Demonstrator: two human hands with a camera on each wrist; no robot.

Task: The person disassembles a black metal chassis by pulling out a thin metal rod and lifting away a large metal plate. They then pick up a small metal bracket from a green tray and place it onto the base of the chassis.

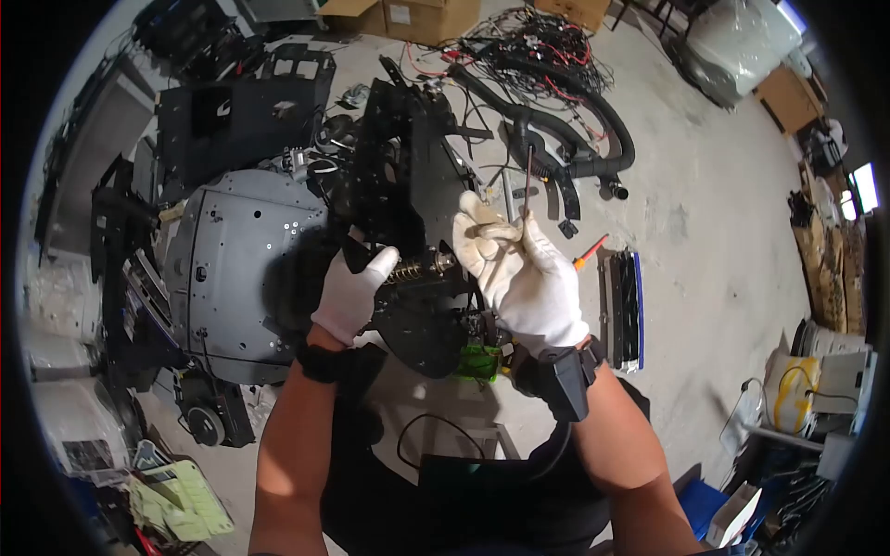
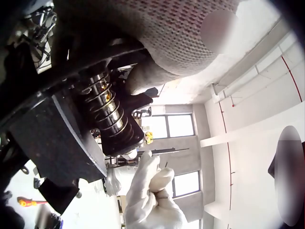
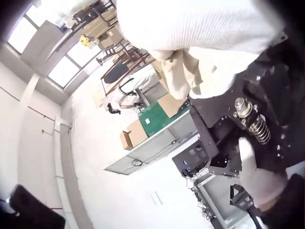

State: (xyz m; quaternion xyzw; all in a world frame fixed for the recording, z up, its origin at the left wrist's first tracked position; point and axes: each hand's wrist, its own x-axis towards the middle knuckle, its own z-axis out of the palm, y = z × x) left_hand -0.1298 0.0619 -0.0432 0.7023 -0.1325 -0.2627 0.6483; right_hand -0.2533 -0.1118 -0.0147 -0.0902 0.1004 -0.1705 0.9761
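Observation:
My left hand (image 1: pixel 352 295), in a white glove, grips the edge of a black frame (image 2: pixel 57 138), its thumb lying beside a coil-spring shock absorber (image 1: pixel 408 270). The frame hides most of its fingers. Between the thumb and fingers of my gloved right hand (image 1: pixel 524 269) is a thin dark metal rod (image 1: pixel 529 181), pointing up and away from me. The palm hides its lower end. In the right wrist view, the shock absorber (image 3: pixel 259 128) runs between black plates, with my left hand (image 3: pixel 259 183) close beside it.
An orange-handled screwdriver (image 1: pixel 591 251) lies right of my right hand. On the left stands a large grey panel (image 1: pixel 246 269). Black hoses (image 1: pixel 603 111) and a heap of wiring (image 1: pixel 528 46) are ahead on the floor; a green object (image 1: pixel 479 361) is below the frame.

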